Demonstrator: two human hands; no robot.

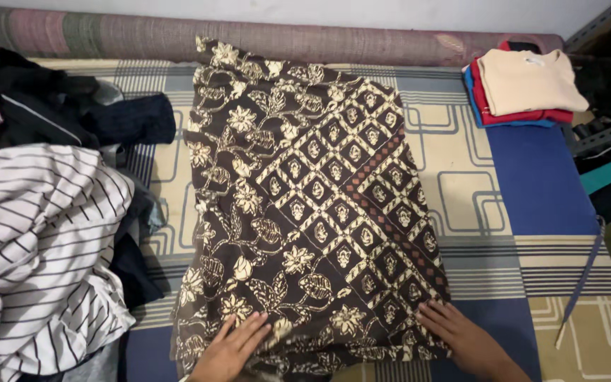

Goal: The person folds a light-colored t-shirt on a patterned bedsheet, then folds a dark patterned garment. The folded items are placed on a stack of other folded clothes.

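Both hands lie flat with fingers spread, gripping nothing: the left hand (233,346) and right hand (461,336) press on the near edge of a dark brown patterned cloth (305,198) spread lengthwise down the middle of a patterned mat (461,184). Open mat shows to the cloth's right. A striped white garment (37,247) and dark clothes (72,113) crowd the left, with a folded stack of shirts (525,85) far right.

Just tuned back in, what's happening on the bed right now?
A person has a dark brown patterned cloth spread flat on the checked bedcover. The left hand and right hand both press open-palmed on its near edge. A striped white garment sits heaped on the left, and a folded stack of clothes lies at far right.
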